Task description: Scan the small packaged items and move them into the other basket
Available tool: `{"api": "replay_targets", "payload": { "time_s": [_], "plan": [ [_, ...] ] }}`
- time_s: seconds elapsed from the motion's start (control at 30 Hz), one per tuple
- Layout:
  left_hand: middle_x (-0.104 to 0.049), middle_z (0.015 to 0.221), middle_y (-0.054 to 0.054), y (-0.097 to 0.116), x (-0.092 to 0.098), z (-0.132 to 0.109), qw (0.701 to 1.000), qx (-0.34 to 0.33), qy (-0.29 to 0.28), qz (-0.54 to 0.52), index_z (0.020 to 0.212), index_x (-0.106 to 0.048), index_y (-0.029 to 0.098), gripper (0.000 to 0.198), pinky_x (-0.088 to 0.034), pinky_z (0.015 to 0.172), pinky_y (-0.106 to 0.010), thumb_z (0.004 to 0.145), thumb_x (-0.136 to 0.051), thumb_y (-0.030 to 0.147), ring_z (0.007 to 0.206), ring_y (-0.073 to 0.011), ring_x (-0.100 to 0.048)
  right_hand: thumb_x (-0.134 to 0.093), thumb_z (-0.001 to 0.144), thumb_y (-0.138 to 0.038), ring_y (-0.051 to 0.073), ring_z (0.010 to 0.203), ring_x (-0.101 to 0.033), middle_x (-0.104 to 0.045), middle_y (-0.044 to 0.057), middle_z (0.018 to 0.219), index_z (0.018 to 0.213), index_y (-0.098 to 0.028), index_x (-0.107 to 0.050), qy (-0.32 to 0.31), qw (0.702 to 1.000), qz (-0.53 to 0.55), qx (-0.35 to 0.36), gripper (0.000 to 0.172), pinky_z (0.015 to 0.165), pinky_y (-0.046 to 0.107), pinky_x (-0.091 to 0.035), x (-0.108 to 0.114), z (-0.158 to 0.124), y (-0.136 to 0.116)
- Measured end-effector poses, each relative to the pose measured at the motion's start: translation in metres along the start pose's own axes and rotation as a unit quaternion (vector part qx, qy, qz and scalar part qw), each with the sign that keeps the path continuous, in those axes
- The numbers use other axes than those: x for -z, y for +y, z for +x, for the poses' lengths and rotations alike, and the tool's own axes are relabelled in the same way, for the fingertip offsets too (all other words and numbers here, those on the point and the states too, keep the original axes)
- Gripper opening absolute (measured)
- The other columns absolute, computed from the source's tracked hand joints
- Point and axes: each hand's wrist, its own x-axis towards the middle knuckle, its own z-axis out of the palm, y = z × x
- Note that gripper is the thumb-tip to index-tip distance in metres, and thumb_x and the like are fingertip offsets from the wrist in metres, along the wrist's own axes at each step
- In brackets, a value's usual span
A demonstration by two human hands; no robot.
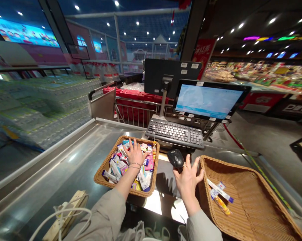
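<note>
My left hand [135,154] rests with spread fingers on a heap of small packaged goods [120,164] in a rectangular wicker basket [99,175]. Nothing shows held in it. My right hand [188,179] is raised with its fingers apart, just below a black handheld barcode scanner [176,158]. Beside that hand stands a larger wicker basket [241,180], holding a few long packets [219,190]. Whether the hand touches the scanner is hard to tell.
A black keyboard [174,133] and a touchscreen monitor [207,99] stand beyond the hands on a steel checkout counter [65,157]. A power strip [65,214] with white cable lies near my left sleeve. Shrink-wrapped bottled water [40,107] is stacked at left; a red-and-metal cart [133,110] stands behind.
</note>
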Motion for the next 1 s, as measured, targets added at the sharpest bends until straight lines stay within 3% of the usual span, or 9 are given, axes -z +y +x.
{"api": "replay_targets", "payload": {
  "time_s": [0.63, 0.83, 1.0],
  "plan": [
    [-0.037, 0.153, -0.014, -0.002, -0.003, 0.006, 0.999, 0.05, -0.019, 0.003, 0.108, -0.071, 0.015, 0.049, -0.001, 0.111, -0.07, 0.085, -0.053, 0.054, 0.147, -0.0421, 0.001, -0.047, 0.082, -0.029, 0.034, 0.146, -0.005, -0.043, 0.01, 0.148, 0.11, -0.016, -0.065, 0.01, 1.0, 0.025, 0.008, 0.036, 0.106, 0.062, -0.018, 0.0, -0.001, 0.001],
    [-0.038, 0.153, -0.013, -0.004, 0.004, 0.006, 1.0, 0.01, -0.013, 0.01, 0.1, -0.073, 0.016, 0.045, 0.001, 0.111, -0.072, 0.087, -0.052, 0.053, 0.147, -0.042, 0.0, -0.048, 0.081, -0.03, 0.035, 0.146, -0.007, -0.043, 0.009, 0.148, 0.111, -0.016, -0.065, 0.001, 1.0, 0.026, 0.003, 0.037, 0.107, 0.064, -0.018, 0.0, 0.0, 0.002],
    [-0.041, 0.151, -0.012, -0.01, 0.014, 0.003, 0.999, -0.038, -0.012, -0.004, 0.107, -0.071, 0.02, 0.038, 0.004, 0.11, -0.074, 0.088, -0.053, 0.047, 0.148, -0.0389, -0.003, -0.047, 0.082, -0.031, 0.034, 0.146, -0.006, -0.042, 0.009, 0.149, 0.111, -0.017, -0.065, -0.002, 1.0, 0.027, 0.005, 0.037, 0.107, 0.064, -0.017, 0.001, 0.0, 0.001]
  ]
}}
